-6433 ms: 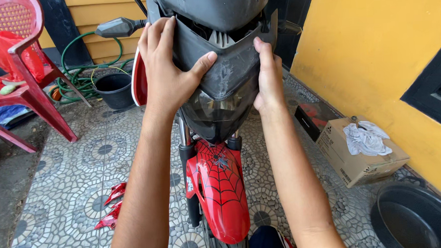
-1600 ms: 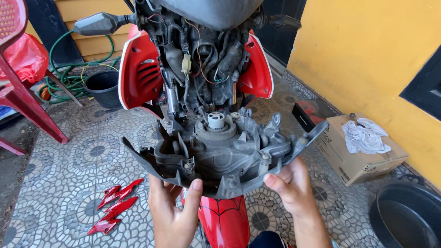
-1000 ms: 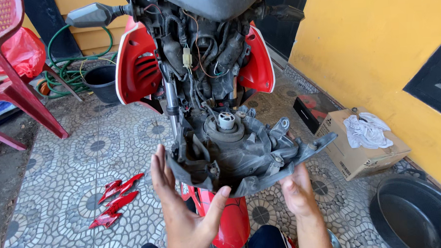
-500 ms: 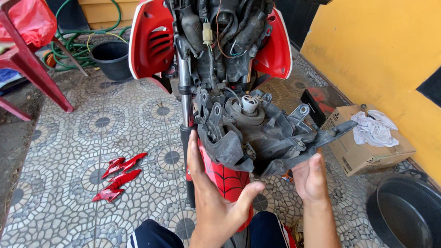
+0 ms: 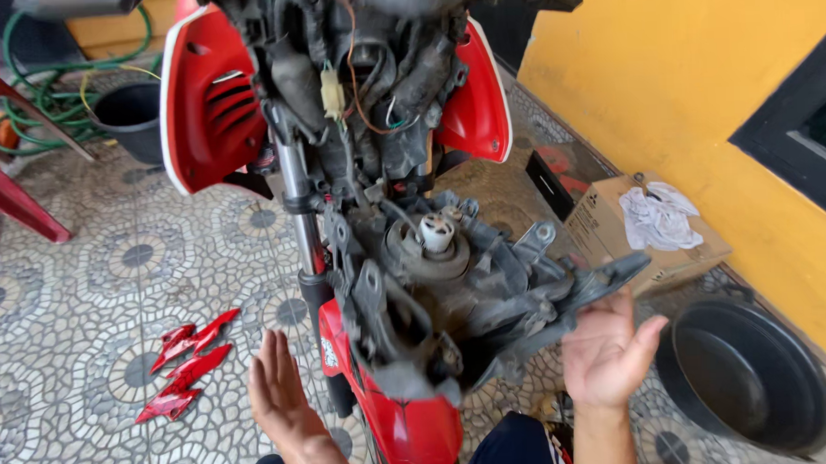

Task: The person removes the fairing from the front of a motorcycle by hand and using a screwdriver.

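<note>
Your right hand point(image 5: 608, 349) is open, palm up, under the right end of the grey headlight housing point(image 5: 463, 304), fingertips touching its lower edge. The housing hangs tilted, back side up with its bulb socket point(image 5: 436, 231) exposed, in front of the motorcycle's fork point(image 5: 303, 227) and above the red front fender point(image 5: 408, 427). Your left hand point(image 5: 286, 405) is released, fingers spread flat, just beside the fork and clear of the housing. Red side panels point(image 5: 208, 102) flank the bare wiring point(image 5: 360, 86) above. On the patterned tile floor point(image 5: 91, 302), loose red trim pieces point(image 5: 187, 362) lie at left; a cardboard box point(image 5: 636, 236) with a white rag and a black basin point(image 5: 749, 375) sit at right along the yellow wall point(image 5: 693, 53).
</note>
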